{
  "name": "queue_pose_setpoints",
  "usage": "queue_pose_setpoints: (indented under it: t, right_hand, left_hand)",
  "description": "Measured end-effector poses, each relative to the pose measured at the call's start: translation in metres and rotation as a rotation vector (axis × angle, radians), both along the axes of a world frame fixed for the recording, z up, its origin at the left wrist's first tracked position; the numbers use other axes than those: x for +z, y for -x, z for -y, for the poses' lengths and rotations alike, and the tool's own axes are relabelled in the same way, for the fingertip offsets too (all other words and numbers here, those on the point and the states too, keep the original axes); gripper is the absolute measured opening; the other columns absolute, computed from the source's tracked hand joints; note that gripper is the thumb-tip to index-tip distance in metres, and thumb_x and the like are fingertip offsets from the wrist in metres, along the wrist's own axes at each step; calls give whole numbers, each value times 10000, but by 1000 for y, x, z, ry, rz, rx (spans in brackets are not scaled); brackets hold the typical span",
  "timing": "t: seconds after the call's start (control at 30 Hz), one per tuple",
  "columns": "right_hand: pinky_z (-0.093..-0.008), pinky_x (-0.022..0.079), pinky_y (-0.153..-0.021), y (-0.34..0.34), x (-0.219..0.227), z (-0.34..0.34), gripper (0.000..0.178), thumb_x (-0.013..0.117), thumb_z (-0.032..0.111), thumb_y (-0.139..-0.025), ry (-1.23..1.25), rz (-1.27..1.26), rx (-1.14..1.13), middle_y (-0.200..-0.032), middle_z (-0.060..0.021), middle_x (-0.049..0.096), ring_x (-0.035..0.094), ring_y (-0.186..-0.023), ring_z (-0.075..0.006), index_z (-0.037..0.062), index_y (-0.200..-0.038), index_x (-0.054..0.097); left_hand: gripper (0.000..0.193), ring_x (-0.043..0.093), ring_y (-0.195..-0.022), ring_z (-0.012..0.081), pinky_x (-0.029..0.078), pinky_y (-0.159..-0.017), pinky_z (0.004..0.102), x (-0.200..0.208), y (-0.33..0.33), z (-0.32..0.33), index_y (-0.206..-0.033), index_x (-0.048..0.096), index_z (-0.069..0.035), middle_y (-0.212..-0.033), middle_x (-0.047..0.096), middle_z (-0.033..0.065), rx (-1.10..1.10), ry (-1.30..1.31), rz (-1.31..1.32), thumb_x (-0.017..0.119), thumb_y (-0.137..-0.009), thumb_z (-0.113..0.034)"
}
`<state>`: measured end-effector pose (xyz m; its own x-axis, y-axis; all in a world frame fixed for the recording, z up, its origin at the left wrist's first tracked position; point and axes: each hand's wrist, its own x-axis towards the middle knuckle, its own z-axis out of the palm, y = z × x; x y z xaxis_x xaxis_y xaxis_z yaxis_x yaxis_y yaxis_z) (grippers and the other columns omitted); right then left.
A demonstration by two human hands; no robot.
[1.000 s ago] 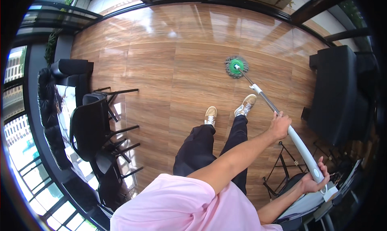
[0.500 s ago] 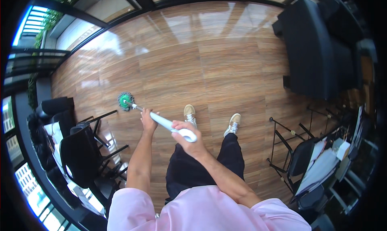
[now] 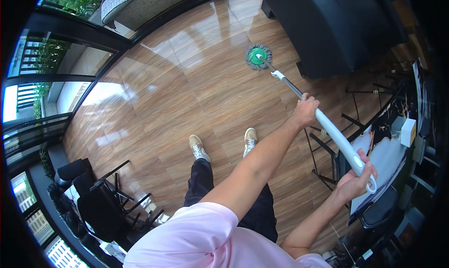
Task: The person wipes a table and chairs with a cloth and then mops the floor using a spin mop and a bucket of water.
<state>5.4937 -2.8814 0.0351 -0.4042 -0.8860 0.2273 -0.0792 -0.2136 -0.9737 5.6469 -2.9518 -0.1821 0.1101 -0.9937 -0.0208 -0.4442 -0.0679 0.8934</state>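
Note:
A mop (image 3: 337,136) with a long white handle and metal pole slants across the right side. Its round head (image 3: 258,57), green in the centre with grey strands, rests on the wood-look floor beside a black sofa. My left hand (image 3: 306,110) is wrapped round the metal pole just below the white grip. Near the ringed top end of the handle, my right hand (image 3: 355,176) is closed round the white grip. My left arm reaches across in front of my body.
The black sofa (image 3: 327,29) stands at the far right. On the right is a marble-patterned table (image 3: 381,158) with a white box (image 3: 408,132) and black-legged chairs. Black chairs (image 3: 100,212) fill the lower left. Black-framed glass panels (image 3: 77,95) run along the left and far side.
The mop head has swept from the left across the floor to the far right, near the sofa. Both hands have moved right with the handle, and the view has turned.

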Motion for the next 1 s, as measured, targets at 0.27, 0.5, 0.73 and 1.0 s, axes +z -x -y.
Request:
queue_pose_setpoints:
  t: [0.27,0.5,0.73,1.0]
  right_hand:
    - [-556,528,-934,-43,-27,-36,133,602,14,-884,-218,317,696,-876,-155,673,689,-865,-271,53,-948,492]
    - [-354,523,-926,-55,-64,-104,184,688,-46,-858,-554,316,889,-1036,-126,694,670,-1029,-232,24,-997,590]
    - [-551,517,-953,163,47,-28,77,518,79,-970,-37,-155,155,-901,-189,647,663,-919,-338,2,-974,507]
    - [-601,555,-918,132,47,-95,134,465,87,-968,98,-244,74,-862,-197,634,664,-872,-360,-30,-931,517]
  left_hand:
    - [273,553,-817,375,430,-775,491,-21,-66,-205,-735,594,-38,-783,587,166,422,-223,206,786,-806,-218]
    - [222,595,-806,387,468,-737,493,-78,-127,-317,-755,633,-45,-803,623,174,342,-448,432,796,-768,-194]
    - [165,556,-1068,325,344,-926,501,25,151,-55,-875,681,-111,-971,643,108,9,-38,61,760,-756,-191]
    - [211,546,-1122,342,430,-959,494,48,126,-108,-901,658,-67,-1017,639,125,-110,-11,9,738,-706,-80]
